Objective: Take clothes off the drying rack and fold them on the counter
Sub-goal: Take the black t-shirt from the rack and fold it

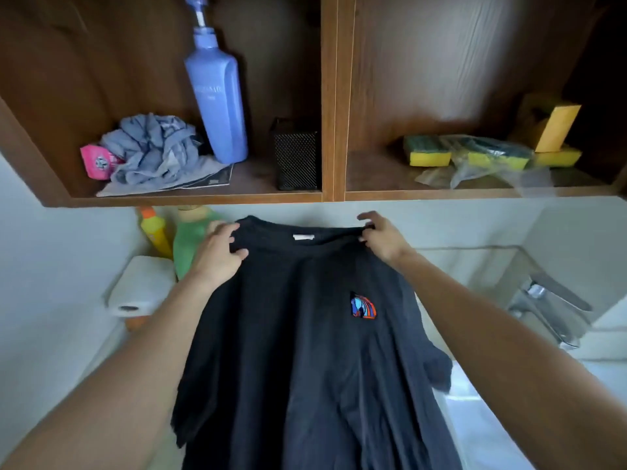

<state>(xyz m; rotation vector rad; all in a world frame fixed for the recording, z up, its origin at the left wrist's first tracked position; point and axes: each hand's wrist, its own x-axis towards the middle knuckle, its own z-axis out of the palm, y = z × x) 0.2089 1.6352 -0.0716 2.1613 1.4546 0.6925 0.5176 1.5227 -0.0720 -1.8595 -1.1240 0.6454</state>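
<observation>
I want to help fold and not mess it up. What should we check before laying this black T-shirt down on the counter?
1. Left hand grips one shoulder of the black T-shirt: ok.
2. Right hand pinches the other shoulder: ok.
3. Logo patch faces the camera and the shirt hangs untwisted: ok.
4. Free counter space under the shirt: cannot tell, the shirt hides it.
5. Faucet is apart from the sleeve on its side: ok.
6. Green bottle stands just beyond the left hand, crowding that side: not ok.
</observation>
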